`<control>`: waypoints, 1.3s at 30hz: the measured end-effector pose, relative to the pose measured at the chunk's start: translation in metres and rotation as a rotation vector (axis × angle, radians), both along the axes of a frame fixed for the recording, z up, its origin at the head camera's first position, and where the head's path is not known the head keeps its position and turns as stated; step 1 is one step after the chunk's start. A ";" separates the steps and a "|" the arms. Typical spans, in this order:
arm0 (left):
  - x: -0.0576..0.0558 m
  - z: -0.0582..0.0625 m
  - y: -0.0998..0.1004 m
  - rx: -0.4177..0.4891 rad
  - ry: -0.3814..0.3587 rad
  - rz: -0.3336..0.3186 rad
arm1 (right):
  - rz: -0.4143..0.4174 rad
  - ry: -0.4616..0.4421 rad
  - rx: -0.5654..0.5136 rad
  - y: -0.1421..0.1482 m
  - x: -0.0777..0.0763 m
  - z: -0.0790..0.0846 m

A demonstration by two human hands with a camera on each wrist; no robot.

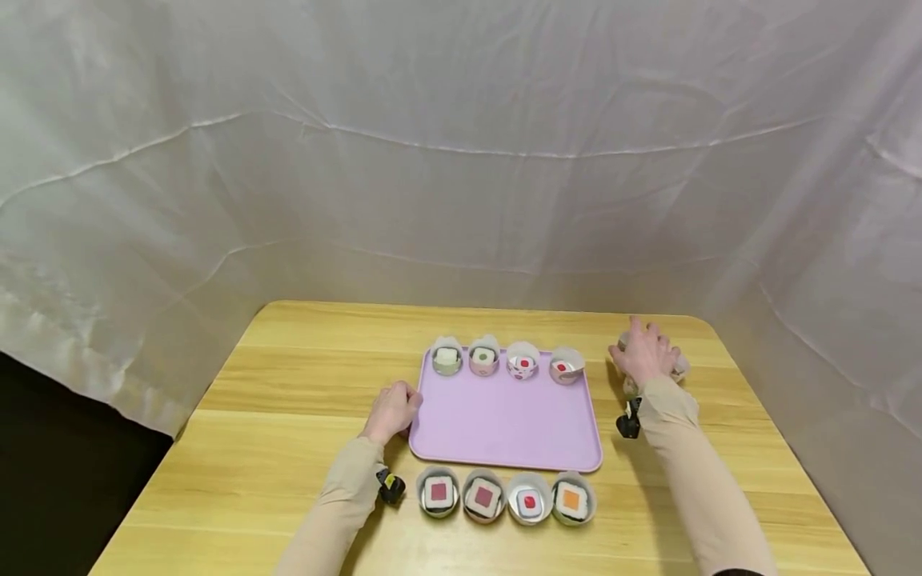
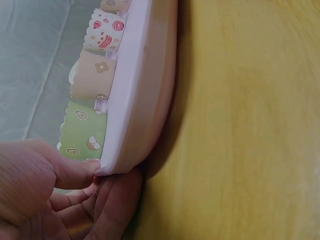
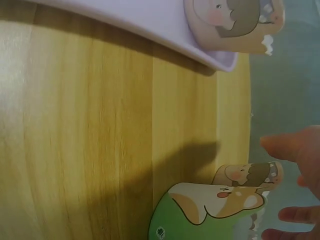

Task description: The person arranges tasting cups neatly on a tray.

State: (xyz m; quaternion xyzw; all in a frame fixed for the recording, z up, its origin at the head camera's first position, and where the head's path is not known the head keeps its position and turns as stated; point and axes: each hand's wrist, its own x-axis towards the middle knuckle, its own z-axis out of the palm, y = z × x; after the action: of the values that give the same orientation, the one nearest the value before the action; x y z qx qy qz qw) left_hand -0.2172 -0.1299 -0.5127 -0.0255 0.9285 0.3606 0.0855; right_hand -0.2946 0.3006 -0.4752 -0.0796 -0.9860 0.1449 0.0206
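My left hand [image 1: 392, 410] grips the left rim of a lilac tray [image 1: 504, 420], thumb at the rim and fingers curled beneath it. Along the tray's far side stand a green paper cup [image 1: 446, 369], a pink cup [image 1: 484, 369], a white cup with red patterns [image 1: 521, 373] and a peach cup [image 1: 565, 376], each with a small block-like piece inside. Over at the right, my right hand [image 1: 646, 356] hovers with fingers spread above a group of paper cups. Among these, the right wrist view shows a green cup with a dog [image 3: 195, 212] and a peach cup [image 3: 245, 174].
In front of the tray, a row of cups stands on the wooden table [image 1: 288, 400]: one with a maroon-centred piece [image 1: 438, 493], a similar one [image 1: 483, 498], one red-centred [image 1: 529, 502], one orange-centred [image 1: 572, 501]. Pale curtains [image 1: 461, 200] hang behind and at the sides.
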 end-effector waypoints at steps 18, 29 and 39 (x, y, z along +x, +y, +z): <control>-0.001 -0.003 -0.001 -0.001 0.010 -0.004 | -0.017 -0.078 0.070 0.007 -0.009 -0.015; -0.004 -0.002 -0.002 0.000 0.001 -0.007 | -0.001 -0.114 0.103 0.008 -0.021 -0.017; -0.003 -0.004 -0.001 0.001 -0.003 0.000 | -0.023 -0.176 0.070 0.008 -0.029 -0.022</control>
State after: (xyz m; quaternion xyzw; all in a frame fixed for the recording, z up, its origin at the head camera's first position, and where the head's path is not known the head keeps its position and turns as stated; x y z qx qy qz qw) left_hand -0.2199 -0.1305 -0.5167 -0.0260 0.9281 0.3612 0.0869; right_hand -0.3233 0.3089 -0.4974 -0.1024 -0.9875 0.1026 -0.0618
